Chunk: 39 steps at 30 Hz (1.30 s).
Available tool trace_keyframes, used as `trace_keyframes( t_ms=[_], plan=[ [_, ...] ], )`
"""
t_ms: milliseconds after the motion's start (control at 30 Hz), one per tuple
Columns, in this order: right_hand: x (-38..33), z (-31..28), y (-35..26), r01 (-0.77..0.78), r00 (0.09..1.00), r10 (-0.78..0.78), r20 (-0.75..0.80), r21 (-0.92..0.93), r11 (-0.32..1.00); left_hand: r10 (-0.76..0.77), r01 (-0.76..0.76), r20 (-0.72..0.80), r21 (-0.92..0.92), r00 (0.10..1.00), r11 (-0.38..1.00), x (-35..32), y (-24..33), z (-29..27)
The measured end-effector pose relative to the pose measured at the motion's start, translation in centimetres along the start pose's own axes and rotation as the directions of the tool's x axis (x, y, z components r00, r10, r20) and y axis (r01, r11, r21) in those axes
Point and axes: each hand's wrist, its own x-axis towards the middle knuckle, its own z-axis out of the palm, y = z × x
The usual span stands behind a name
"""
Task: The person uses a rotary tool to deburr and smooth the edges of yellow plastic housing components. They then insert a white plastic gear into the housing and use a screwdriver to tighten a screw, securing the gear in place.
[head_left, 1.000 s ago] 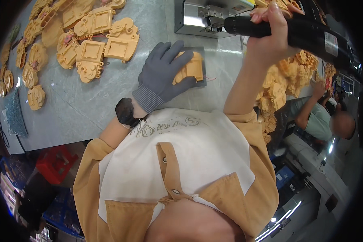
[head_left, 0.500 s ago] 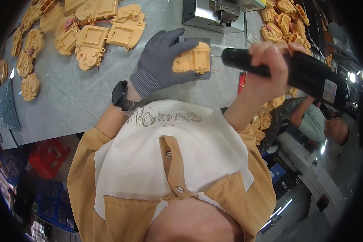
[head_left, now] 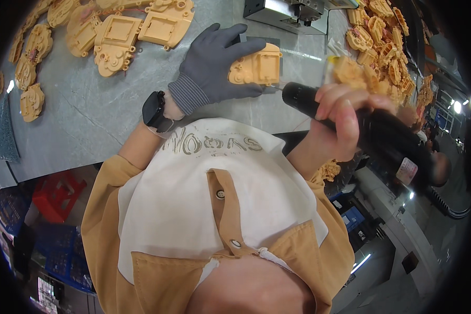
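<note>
Seen from above at a grey workbench [head_left: 89, 120]: left hand [head_left: 217, 63], in a grey knit glove, spread flat over a tan plastic casting [head_left: 256, 67] and pressing it to the bench top, fingers extended and curled over its near edge rather than clenched. Black watch [head_left: 154, 111] worn on that wrist. Right hand [head_left: 345, 112], bare, clenched around a black power screwdriver [head_left: 371, 133], its thin tip [head_left: 279, 88] touching the casting's lower right corner. Casting lying flat near the middle of the bench, just in front of a grey metal machine [head_left: 288, 10] at the far edge.

More tan castings [head_left: 125, 31] laid out in rows at the far left, well apart from the held piece; another heap of tan parts [head_left: 387, 36] piled at the far right, beside the tool hand. White apron [head_left: 214, 193] over a mustard shirt filling the lower half of the view. Red crate [head_left: 57, 193] and blue crates [head_left: 15, 230] under the bench at left. Background at far right blurred; details there cannot be told.
</note>
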Motion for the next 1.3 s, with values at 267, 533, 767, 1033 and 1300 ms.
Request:
trace_keyframes(
  t_ms=[267, 533, 767, 1033, 1300],
  plan=[
    [-0.2, 0.0, 1.1, -0.063, 0.998, 0.063, -0.001, -0.016, 0.998, -0.013, 0.013, 0.042, -0.009, 0.999, 1.0, 0.1, -0.2, 0.1],
    [-0.1, 0.1, 1.8, -0.084, 0.992, 0.088, 0.091, -0.053, 0.995, -0.019, 0.04, 0.175, -0.113, 0.984, 0.993, -0.4, -1.3, -1.3],
    [-0.2, 0.0, 2.1, -0.046, 0.974, 0.086, 0.209, -0.189, 0.981, -0.014, 0.039, 0.2, -0.124, 0.98, 0.991, -0.6, -1.8, -1.6],
    [6.2, -1.9, 0.7, 0.133, 0.991, -0.129, -0.031, 0.225, 0.965, 0.034, -0.028, 0.089, -0.07, 0.995, 0.997, 0.4, -1.0, -0.4],
    [10.7, -0.4, 6.9, 0.15, 0.983, -0.173, -0.069, -0.257, 0.955, -0.01, 0.016, 0.083, -0.07, 0.996, 0.997, 1.0, -0.1, -0.2]
  ],
)
